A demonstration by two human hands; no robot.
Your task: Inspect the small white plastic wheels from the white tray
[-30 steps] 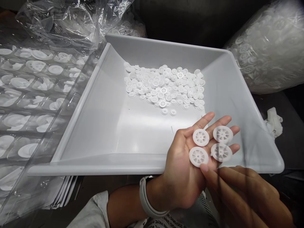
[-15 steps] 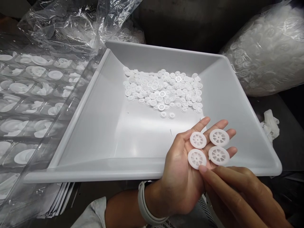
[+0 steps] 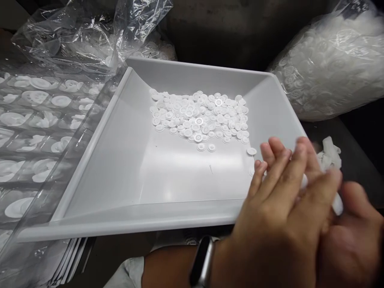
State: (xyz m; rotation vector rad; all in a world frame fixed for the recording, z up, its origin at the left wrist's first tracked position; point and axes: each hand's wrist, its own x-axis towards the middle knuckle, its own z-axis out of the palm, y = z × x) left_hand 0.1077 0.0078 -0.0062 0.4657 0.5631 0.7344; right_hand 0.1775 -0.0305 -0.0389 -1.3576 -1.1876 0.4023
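My left hand [image 3: 279,212], with a watch [image 3: 202,260] on its wrist, is turned palm down over my right hand [image 3: 348,236]. The two palms press together at the tray's front right corner, the left fingers stretched along the right ones. White spoked plastic discs are caught between them; only bits of white, such as a disc edge [image 3: 337,205], show. The right hand lies palm up underneath, partly covered and blurred. Past the fingertips, a single white disc [image 3: 251,151] rests in the tray near a pile of similar discs [image 3: 198,116].
A large light grey tray [image 3: 96,224] spans the middle. Blister sheets [image 3: 39,120] with white parts in their pockets lie to the left. Clear bags of white parts stand at back left [image 3: 90,44] and back right [image 3: 336,68]. Crumpled white material [image 3: 330,154] lies right of the tray.
My left hand has turned from palm up to palm down and moved right, onto my right hand. Its discs are now mostly hidden between the palms. The camera view has shifted slightly.
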